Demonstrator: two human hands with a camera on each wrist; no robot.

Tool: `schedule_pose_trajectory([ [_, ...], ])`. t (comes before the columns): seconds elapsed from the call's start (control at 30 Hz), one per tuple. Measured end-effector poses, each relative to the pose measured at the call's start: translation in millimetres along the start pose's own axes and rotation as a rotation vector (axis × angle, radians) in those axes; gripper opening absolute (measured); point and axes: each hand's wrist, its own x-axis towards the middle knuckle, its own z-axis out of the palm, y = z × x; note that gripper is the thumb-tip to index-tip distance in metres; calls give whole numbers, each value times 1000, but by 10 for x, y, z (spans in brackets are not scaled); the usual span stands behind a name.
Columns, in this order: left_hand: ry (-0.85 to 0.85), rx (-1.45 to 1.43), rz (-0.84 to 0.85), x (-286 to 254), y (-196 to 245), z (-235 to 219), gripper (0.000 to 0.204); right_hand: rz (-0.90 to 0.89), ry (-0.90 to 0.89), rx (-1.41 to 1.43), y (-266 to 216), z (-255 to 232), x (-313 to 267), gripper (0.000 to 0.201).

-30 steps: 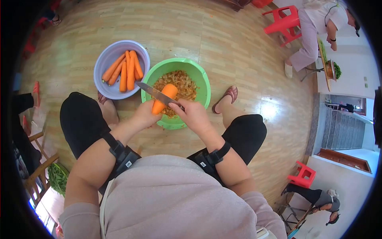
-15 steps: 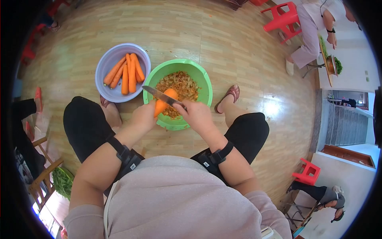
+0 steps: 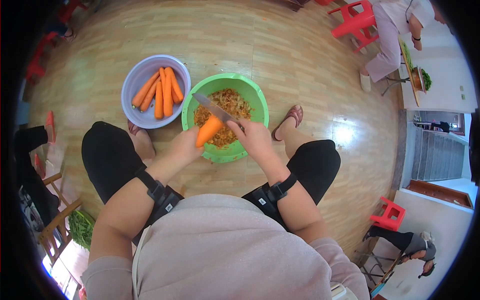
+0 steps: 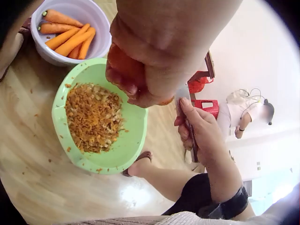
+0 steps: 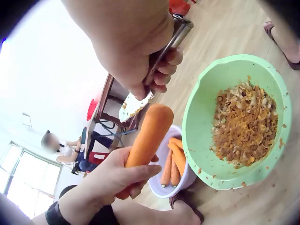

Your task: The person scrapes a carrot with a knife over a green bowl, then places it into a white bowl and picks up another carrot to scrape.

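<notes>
My left hand [image 3: 185,146] grips the lower end of a thick orange carrot [image 3: 209,131] over the near edge of the green basin [image 3: 260,116]. The right hand [image 3: 256,142] holds a knife [image 3: 215,108] by its handle, the blade slanting up and left across the carrot's upper end in the head view. In the right wrist view, the knife blade [image 5: 135,105] has orange bits on it and stands a little apart from the carrot [image 5: 151,133]. Brown and orange scraps [image 3: 229,102] lie in the basin.
A lavender basin [image 3: 131,75] with several carrots [image 3: 166,92] stands left of the green one. Knees and sandalled feet flank the basins. Red stools [image 3: 355,22], a seated person [image 3: 387,42] and a table are at the right; a wooden chair [image 3: 52,232] is at the lower left.
The knife has shifted from lying across the carrot's middle to its upper end, and the right hand has moved slightly right. The left hand still holds the carrot.
</notes>
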Motion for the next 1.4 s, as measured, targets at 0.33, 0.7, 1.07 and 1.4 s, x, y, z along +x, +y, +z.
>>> schedule_pose_trajectory([
  [0.33, -59, -464, -92, 31, 200, -134, 33, 144, 62, 56, 182, -53, 68, 44],
  [0.7, -73, -609, 45, 42, 151, -70, 47, 158, 20, 341, 149, -101, 77, 40],
  [1.07, -99, -665, -12, -20, 240, -217, 43, 189, -128, 791, -52, -523, 50, 47],
  [1.4, -91, -789, 7, -11, 196, -211, 38, 161, -41, 125, 175, -402, 70, 47],
])
